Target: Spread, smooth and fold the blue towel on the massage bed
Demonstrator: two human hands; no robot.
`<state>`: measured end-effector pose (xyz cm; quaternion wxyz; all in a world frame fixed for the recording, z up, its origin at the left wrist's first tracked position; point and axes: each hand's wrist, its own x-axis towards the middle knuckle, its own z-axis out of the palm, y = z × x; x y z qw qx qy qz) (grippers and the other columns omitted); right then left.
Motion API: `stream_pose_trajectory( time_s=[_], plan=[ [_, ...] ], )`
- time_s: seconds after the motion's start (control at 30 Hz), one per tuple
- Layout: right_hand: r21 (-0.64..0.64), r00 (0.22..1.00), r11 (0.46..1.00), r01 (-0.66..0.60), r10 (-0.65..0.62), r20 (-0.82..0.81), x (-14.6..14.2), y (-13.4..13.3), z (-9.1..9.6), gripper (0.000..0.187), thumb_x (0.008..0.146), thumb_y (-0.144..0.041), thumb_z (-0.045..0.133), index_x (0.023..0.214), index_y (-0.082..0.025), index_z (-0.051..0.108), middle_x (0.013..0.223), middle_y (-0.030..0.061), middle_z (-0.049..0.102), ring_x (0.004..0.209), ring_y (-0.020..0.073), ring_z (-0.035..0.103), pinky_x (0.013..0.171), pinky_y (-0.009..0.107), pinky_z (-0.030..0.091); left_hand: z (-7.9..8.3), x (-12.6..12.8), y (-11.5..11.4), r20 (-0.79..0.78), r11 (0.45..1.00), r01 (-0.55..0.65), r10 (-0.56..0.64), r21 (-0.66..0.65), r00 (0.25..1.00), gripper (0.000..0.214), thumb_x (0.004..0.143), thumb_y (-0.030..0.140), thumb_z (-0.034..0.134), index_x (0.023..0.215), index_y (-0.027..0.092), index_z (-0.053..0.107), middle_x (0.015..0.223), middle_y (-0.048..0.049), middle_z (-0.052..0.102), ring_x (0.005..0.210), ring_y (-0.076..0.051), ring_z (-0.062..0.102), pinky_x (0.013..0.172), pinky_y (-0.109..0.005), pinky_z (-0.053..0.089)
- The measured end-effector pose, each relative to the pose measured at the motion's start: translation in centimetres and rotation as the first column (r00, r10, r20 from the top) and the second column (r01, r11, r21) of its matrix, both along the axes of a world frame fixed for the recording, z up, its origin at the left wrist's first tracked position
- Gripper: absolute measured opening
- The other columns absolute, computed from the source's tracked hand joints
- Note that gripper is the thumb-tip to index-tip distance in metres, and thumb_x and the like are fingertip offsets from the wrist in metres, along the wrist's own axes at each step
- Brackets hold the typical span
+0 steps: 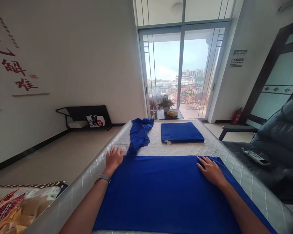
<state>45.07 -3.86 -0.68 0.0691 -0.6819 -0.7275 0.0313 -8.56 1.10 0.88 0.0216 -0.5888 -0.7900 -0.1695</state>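
Note:
A large blue cloth (166,191) lies spread flat on the quilted mattress (234,152) in front of me. My left hand (113,158) rests flat at the cloth's far left corner, fingers spread, partly on the mattress. My right hand (211,169) lies flat on the cloth near its far right corner, fingers stretched out. Neither hand holds anything. Farther back, a neatly folded blue cloth (181,132) lies on the mattress, and a crumpled blue cloth (139,134) sits to its left.
A dark recliner (280,139) with a remote (256,157) stands close on the right. Beyond the mattress are a small table with a potted plant (166,103) and glass balcony doors (183,71). A patterned bundle (19,204) lies at lower left beside bare floor.

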Motion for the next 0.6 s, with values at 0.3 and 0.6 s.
stream_pose_trajectory(
  time_s=[0.3,0.6],
  plan=[
    [0.057,1.000,0.998,-0.004,0.003,0.001,0.3,0.0,-0.7,0.059,0.101,-0.053,0.029,0.152,-0.027,0.043,0.160,0.0031,0.038,0.150,0.0251,0.028,0.123,0.049,0.022,-0.5,7.0,4.2,-0.080,0.968,0.244,-0.249,-0.065,0.965,0.060,0.099,0.055,0.041,0.153,0.030,0.040,0.165,-0.0100,0.027,0.143,-0.040,0.037,0.113,-0.053,0.035],
    [0.079,1.000,0.997,-0.007,0.006,0.019,0.6,0.2,-1.2,0.060,0.101,-0.056,0.028,0.152,-0.029,0.044,0.159,0.0023,0.040,0.149,0.0247,0.030,0.122,0.049,0.023,-2.5,0.1,7.8,-0.131,0.988,0.147,-0.153,-0.050,0.980,0.050,0.103,0.030,0.028,0.150,0.028,0.045,0.163,-0.0078,0.034,0.146,-0.034,0.036,0.120,-0.059,0.021]
  ],
)
